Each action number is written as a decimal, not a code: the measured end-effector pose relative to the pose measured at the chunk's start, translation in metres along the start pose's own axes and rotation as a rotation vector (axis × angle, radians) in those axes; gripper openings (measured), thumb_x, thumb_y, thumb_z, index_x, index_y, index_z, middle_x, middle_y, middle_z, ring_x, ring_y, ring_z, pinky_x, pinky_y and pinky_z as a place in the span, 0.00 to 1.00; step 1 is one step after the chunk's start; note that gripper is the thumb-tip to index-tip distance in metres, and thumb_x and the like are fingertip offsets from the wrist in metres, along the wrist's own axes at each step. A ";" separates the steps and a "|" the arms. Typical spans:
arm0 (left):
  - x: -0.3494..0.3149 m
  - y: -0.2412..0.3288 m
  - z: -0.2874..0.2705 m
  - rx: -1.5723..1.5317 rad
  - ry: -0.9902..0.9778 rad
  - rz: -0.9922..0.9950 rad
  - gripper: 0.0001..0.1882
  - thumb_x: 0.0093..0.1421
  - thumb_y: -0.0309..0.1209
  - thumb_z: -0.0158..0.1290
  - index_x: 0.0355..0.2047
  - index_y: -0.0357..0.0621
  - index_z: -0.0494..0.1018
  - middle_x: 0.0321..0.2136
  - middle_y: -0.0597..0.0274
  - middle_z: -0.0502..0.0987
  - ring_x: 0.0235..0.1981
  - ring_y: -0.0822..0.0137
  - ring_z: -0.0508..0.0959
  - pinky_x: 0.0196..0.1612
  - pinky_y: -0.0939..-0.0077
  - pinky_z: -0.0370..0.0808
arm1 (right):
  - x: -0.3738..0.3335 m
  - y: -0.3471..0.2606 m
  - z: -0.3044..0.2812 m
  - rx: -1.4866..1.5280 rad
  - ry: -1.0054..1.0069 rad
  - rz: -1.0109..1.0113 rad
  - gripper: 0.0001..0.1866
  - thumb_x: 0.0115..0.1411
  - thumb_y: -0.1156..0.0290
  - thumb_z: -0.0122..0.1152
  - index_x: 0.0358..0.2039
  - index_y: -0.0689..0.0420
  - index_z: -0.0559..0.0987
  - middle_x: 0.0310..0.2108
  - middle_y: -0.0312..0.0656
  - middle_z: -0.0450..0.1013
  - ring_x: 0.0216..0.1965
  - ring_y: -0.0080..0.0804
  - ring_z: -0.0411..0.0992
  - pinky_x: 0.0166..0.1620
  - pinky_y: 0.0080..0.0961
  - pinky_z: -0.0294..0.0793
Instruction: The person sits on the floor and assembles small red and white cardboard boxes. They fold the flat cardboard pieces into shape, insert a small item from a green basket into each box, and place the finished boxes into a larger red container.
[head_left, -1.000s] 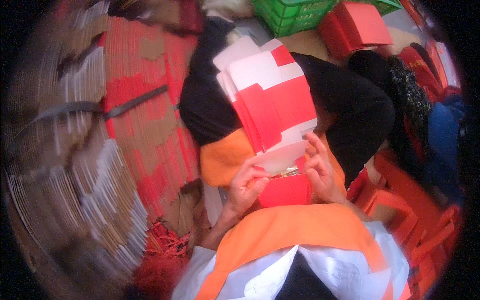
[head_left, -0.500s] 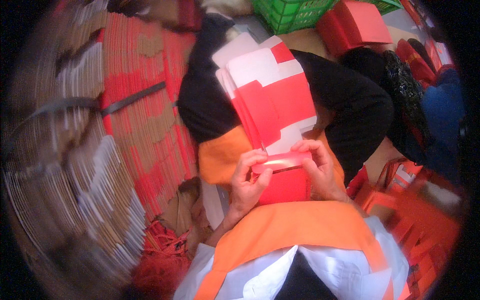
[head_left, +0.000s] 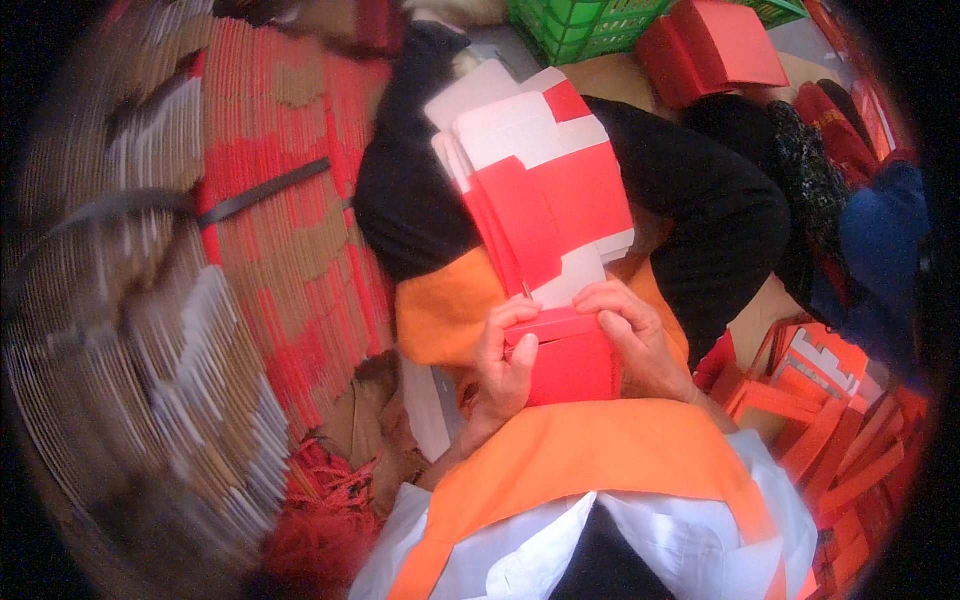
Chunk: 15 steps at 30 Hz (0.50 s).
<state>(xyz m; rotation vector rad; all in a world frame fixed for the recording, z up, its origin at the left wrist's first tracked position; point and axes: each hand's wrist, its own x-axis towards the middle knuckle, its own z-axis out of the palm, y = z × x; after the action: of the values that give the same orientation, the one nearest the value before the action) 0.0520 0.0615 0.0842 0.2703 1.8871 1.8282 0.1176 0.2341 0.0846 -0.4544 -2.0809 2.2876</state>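
Note:
A small red cardboard box [head_left: 572, 370] sits in my lap, held at both sides near its far end. My left hand [head_left: 505, 352] grips its left side, thumb toward the top face and fingers at the far corner. On the other side, my right hand [head_left: 640, 335] has its bent fingers on the far edge by the flap [head_left: 565, 322], which lies nearly flush with a thin dark gap below it. Just beyond the box, a stack of flat red-and-white box blanks [head_left: 585, 200] rests between my legs.
Tightly packed flat red-and-brown cardboard [head_left: 265, 200] with a dark strap [head_left: 270, 190] fills the left. Red cords [head_left: 325, 478] lie below. A green crate [head_left: 590, 25] and a red box [head_left: 710, 50] are at the far right; red-orange boxes [head_left: 830, 430] are piled at the near right.
The flap, raised and shiny before, now lies down against the box. My right hand's fingers have shifted slightly left along the far edge; my left hand stays on its side.

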 end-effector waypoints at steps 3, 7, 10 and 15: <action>-0.002 -0.004 0.003 -0.047 0.013 0.017 0.13 0.51 0.24 0.43 0.38 0.35 0.65 0.42 0.52 0.68 0.46 0.62 0.66 0.52 0.69 0.59 | 0.001 0.000 -0.002 -0.019 -0.017 -0.006 0.09 0.54 0.79 0.45 0.34 0.63 0.74 0.38 0.45 0.69 0.43 0.35 0.67 0.48 0.27 0.64; -0.001 -0.004 0.004 -0.069 0.013 0.042 0.14 0.51 0.24 0.43 0.40 0.35 0.63 0.44 0.50 0.66 0.47 0.60 0.66 0.53 0.68 0.59 | 0.004 -0.001 -0.002 -0.027 -0.027 0.005 0.09 0.54 0.79 0.45 0.34 0.62 0.74 0.39 0.45 0.69 0.44 0.36 0.67 0.48 0.27 0.64; -0.001 -0.003 0.003 -0.019 0.020 0.077 0.13 0.51 0.24 0.44 0.39 0.36 0.64 0.44 0.50 0.67 0.47 0.60 0.66 0.53 0.67 0.59 | 0.003 0.000 -0.003 -0.102 -0.062 -0.042 0.09 0.53 0.79 0.45 0.33 0.62 0.74 0.39 0.45 0.69 0.44 0.36 0.67 0.48 0.27 0.64; 0.000 -0.007 0.003 0.091 0.035 0.178 0.08 0.51 0.20 0.45 0.33 0.36 0.68 0.38 0.53 0.71 0.44 0.60 0.69 0.50 0.68 0.63 | 0.002 -0.001 -0.005 -0.049 -0.065 -0.023 0.10 0.53 0.78 0.45 0.33 0.63 0.74 0.39 0.45 0.70 0.43 0.36 0.67 0.48 0.28 0.64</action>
<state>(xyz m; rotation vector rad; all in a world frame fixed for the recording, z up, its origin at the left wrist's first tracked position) 0.0547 0.0638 0.0774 0.4535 2.0304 1.8731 0.1168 0.2392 0.0853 -0.3607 -2.1643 2.2735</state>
